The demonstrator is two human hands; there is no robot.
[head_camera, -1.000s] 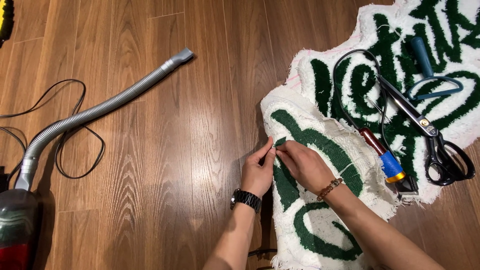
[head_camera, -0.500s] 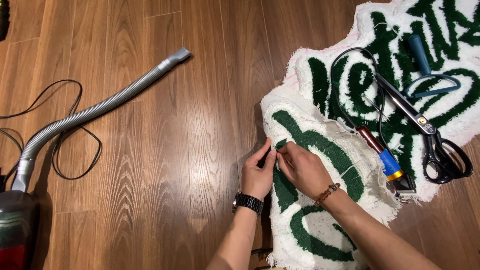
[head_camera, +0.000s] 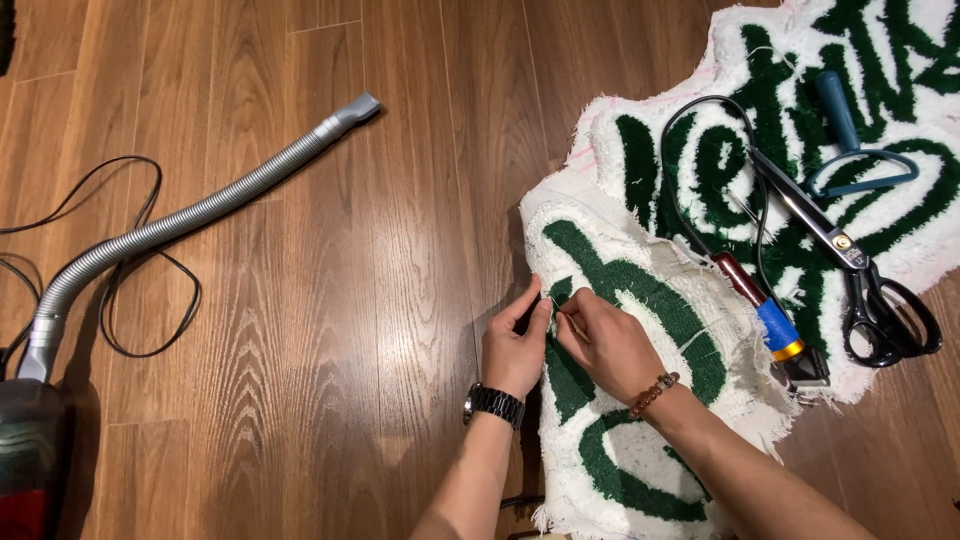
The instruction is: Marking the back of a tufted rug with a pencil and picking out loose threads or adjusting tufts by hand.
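Hands, two: left hand (head_camera: 515, 345), right hand (head_camera: 607, 343), pinching one rug (head_camera: 640, 400) edge.

Single head view: looks steeply down from above, fairly near, onto wooden floor (head_camera: 330, 350).

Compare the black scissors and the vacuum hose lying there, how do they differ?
The scissors are black metal, straight and rigid; the hose is grey, ribbed and curved. The scissors lie on the rug, right of the hands; the hose lies on the bare floor, far left. The hose is much longer and joins a vacuum; the scissors lie loose. Neither is touched by a hand.
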